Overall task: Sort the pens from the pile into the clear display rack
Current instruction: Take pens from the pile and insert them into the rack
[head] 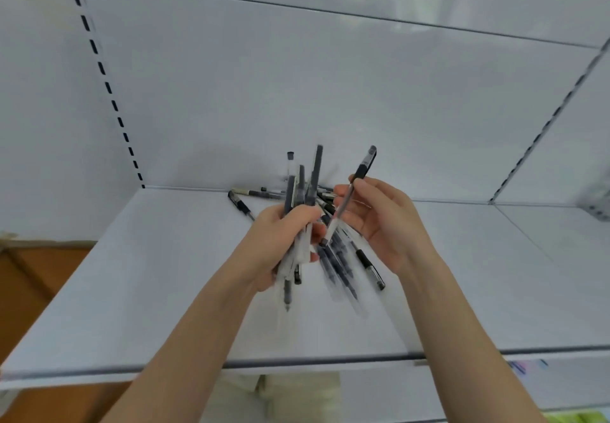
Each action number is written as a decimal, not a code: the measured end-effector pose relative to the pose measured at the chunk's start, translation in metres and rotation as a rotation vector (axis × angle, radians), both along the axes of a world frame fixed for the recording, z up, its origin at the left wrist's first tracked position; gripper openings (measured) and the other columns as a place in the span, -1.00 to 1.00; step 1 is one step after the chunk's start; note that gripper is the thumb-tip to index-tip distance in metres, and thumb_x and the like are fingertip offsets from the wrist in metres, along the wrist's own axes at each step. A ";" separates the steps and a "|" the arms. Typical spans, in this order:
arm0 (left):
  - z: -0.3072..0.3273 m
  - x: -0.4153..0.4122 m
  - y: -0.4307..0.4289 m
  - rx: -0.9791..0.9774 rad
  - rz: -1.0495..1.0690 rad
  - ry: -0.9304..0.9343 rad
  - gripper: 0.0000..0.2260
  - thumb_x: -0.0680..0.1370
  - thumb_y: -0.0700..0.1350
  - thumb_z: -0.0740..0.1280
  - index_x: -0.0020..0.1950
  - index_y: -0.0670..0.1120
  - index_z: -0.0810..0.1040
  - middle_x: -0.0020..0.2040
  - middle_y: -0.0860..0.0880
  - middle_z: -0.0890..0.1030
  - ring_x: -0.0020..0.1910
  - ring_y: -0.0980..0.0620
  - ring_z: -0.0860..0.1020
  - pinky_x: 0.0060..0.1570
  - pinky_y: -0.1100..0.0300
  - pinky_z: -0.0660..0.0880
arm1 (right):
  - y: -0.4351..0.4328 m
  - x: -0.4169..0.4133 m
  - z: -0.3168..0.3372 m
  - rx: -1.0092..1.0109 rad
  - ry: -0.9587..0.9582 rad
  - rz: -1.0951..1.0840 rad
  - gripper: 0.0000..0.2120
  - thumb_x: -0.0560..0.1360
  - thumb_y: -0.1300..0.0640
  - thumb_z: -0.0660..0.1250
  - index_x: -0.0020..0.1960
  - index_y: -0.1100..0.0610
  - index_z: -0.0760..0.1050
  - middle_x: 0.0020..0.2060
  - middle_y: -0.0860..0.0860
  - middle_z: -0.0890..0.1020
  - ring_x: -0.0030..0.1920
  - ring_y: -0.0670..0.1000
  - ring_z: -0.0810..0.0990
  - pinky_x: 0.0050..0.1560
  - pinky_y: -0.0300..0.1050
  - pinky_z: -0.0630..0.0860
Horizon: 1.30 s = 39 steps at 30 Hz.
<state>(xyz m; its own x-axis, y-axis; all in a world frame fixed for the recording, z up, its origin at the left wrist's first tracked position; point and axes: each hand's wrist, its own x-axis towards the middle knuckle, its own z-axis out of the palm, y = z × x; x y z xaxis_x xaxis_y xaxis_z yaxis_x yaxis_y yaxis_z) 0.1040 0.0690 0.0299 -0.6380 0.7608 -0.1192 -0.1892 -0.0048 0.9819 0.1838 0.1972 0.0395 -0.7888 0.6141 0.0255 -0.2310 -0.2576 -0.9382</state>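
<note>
My left hand [280, 241] grips a bundle of several black and clear pens [305, 185], which stand roughly upright above the shelf. My right hand [383, 221] pinches a single black-capped pen [355, 191], tilted with its cap up and to the right, close beside the bundle. Under and behind both hands lies a loose pile of pens [340, 260] on the white shelf [165, 290]. One pen [240, 204] lies apart at the pile's back left. A clear item at the right edge [599, 203] is blurred; I cannot tell if it is the rack.
White back panels with slotted uprights [109, 92] close off the shelf behind and at the left. The shelf's front edge [297, 361] runs below my forearms. A brown floor [36, 290] shows at lower left.
</note>
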 end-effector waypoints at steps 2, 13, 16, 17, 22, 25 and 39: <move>0.002 0.009 0.000 0.053 -0.058 -0.066 -0.85 0.55 -0.16 0.25 -0.06 -0.23 0.53 -0.23 -0.14 0.65 -0.31 0.03 0.64 -0.40 0.25 0.54 | -0.002 0.003 0.000 -0.015 0.020 -0.025 -0.90 0.54 0.26 0.21 -0.13 0.21 0.47 -0.31 0.05 0.69 -0.31 -0.04 0.65 -0.22 -0.22 0.61; 0.001 0.061 0.022 -0.035 -0.288 0.168 -0.89 0.52 -0.22 0.29 -0.19 -0.22 0.49 -0.43 -0.01 0.60 -0.51 0.09 0.52 -0.49 0.28 0.44 | 0.027 0.075 0.010 0.213 -0.045 -0.203 -0.91 0.49 0.19 0.30 -0.02 0.17 0.50 -0.34 0.03 0.67 -0.42 -0.04 0.60 -0.33 -0.28 0.56; 0.004 0.089 0.041 -0.026 -0.304 0.137 -0.90 0.52 -0.20 0.29 -0.13 -0.22 0.52 -0.37 -0.04 0.64 -0.46 0.06 0.58 -0.49 0.27 0.48 | 0.045 0.111 0.013 0.222 -0.049 -0.290 -0.96 0.48 0.21 0.31 -0.07 0.17 0.50 -0.35 0.04 0.67 -0.44 -0.04 0.60 -0.37 -0.29 0.54; 0.004 0.100 0.050 -0.011 -0.285 0.086 -0.91 0.53 -0.19 0.28 -0.11 -0.21 0.52 -0.35 -0.05 0.65 -0.46 0.04 0.60 -0.50 0.27 0.48 | 0.053 0.126 0.014 0.209 -0.041 -0.333 -0.97 0.49 0.21 0.31 -0.09 0.16 0.49 -0.33 0.05 0.67 -0.43 -0.03 0.61 -0.37 -0.29 0.54; 0.000 0.171 0.101 0.069 -0.176 -0.117 -0.86 0.56 -0.17 0.23 -0.17 -0.19 0.48 -0.34 -0.09 0.64 -0.52 0.03 0.56 -0.54 0.26 0.45 | 0.106 0.230 0.017 0.104 0.054 -0.577 -0.90 0.51 0.24 0.26 -0.19 0.17 0.43 -0.37 0.04 0.66 -0.40 0.00 0.64 -0.37 -0.29 0.55; -0.001 0.220 0.130 0.125 -0.145 -0.210 -0.84 0.56 -0.18 0.21 -0.18 -0.19 0.48 -0.38 -0.08 0.59 -0.53 0.07 0.52 -0.53 0.26 0.47 | 0.136 0.298 0.012 0.122 0.011 -0.665 -0.88 0.52 0.25 0.25 -0.20 0.17 0.41 -0.38 0.04 0.67 -0.36 0.03 0.67 -0.37 -0.28 0.56; 0.003 0.347 0.252 0.257 -0.067 -0.419 -0.83 0.56 -0.28 0.22 -0.21 -0.21 0.53 -0.41 -0.07 0.65 -0.39 0.04 0.66 -0.43 0.20 0.58 | 0.263 0.447 -0.006 0.144 -0.102 -0.945 -0.86 0.55 0.15 0.24 0.07 0.19 0.38 -0.14 0.13 0.64 -0.34 0.03 0.68 -0.26 -0.20 0.63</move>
